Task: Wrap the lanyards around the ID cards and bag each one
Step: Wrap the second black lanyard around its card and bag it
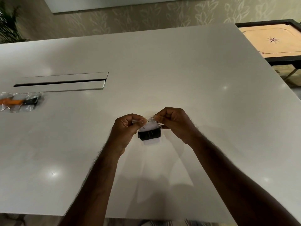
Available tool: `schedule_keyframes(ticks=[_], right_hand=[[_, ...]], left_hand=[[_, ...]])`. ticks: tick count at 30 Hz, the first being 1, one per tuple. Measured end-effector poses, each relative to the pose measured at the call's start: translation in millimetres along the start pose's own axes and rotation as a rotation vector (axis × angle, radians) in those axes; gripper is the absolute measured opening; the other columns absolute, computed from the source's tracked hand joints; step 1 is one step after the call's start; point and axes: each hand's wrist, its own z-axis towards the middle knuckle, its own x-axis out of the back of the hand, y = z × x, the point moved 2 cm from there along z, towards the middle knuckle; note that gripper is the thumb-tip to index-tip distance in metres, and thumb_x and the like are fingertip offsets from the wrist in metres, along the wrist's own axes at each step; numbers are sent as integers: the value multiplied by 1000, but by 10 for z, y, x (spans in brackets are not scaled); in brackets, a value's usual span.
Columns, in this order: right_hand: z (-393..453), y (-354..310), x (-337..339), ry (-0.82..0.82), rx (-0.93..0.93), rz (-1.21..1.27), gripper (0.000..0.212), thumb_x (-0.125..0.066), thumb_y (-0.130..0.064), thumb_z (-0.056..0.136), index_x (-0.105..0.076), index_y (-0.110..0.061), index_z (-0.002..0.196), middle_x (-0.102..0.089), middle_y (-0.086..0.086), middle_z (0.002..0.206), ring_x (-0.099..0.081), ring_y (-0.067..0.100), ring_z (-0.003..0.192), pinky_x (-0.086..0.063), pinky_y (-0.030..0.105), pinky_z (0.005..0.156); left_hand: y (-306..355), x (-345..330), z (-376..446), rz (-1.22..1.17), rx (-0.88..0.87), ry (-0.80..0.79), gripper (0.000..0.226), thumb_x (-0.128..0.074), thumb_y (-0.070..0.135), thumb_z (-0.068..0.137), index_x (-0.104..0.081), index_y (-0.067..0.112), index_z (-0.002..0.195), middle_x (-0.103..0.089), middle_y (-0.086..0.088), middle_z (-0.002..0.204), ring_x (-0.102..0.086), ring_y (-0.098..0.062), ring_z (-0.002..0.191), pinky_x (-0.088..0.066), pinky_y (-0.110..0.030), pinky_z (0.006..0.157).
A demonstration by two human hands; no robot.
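Head view. One white ID card [149,128] banded by black wound lanyard [149,135], inside clear plastic bag [152,126], held above white table [179,70] between left hand [126,128] and right hand [174,123]; both pinch bag's top edge. Two bagged bundles [19,101] (one orange, one black) far left.

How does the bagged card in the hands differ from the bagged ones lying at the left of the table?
The card in the hands is held above the table, its clear bag pinched at the top by the left hand and the right hand; the bags at the left lie flat, untouched. The held card shows only a black lanyard; the left pile shows an orange one beside a black one. Both are in clear plastic.
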Motion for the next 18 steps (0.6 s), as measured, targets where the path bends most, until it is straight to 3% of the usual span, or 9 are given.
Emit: schedule_keyframes(ticks=[4, 8, 10, 15, 18], right_hand=[[-47, 7, 39, 25, -19, 3, 8, -74, -18, 100, -78, -14, 93, -83, 2, 100, -76, 14, 94, -65, 38, 84], [-84, -14, 110, 69, -27, 62, 6, -79, -14, 96, -84, -13, 95, -83, 6, 97, -78, 16, 91, -64, 31, 76], [-114, -29, 152, 41, -31, 146, 8, -75, -13, 98, -84, -11, 98, -82, 11, 103, -79, 20, 95, -64, 32, 77], [-164, -33, 229, 27, -21, 131, 10, -73, -13, 99, -83, -14, 96, -81, 15, 101, -78, 21, 92, -66, 38, 81], [-170, -28, 241, 68, -22, 140, 9, -72, -12, 100, -80, -10, 95, -81, 13, 102, -78, 22, 91, -65, 36, 77]], left_hand=[[2, -72, -12, -29, 8, 19, 15, -79, 17, 90, -81, 31, 86, -80, 2, 93, -73, -15, 91, -57, -28, 72], [15, -114, -45, -130, 60, 44, 5, -83, 25, 84, -83, 25, 90, -81, -5, 95, -74, -19, 90, -60, -36, 75], [38, -114, -64, -145, 82, 47, 15, -83, 33, 80, -83, 24, 92, -81, -6, 96, -72, -21, 92, -57, -42, 80], [16, -109, -106, -108, 109, 40, 7, -82, 29, 87, -83, 30, 94, -81, 1, 98, -73, -10, 91, -56, -36, 79], [7, -133, -153, -177, 142, -9, 13, -75, 29, 93, -83, 28, 103, -81, 0, 105, -74, -9, 94, -53, -35, 82]])
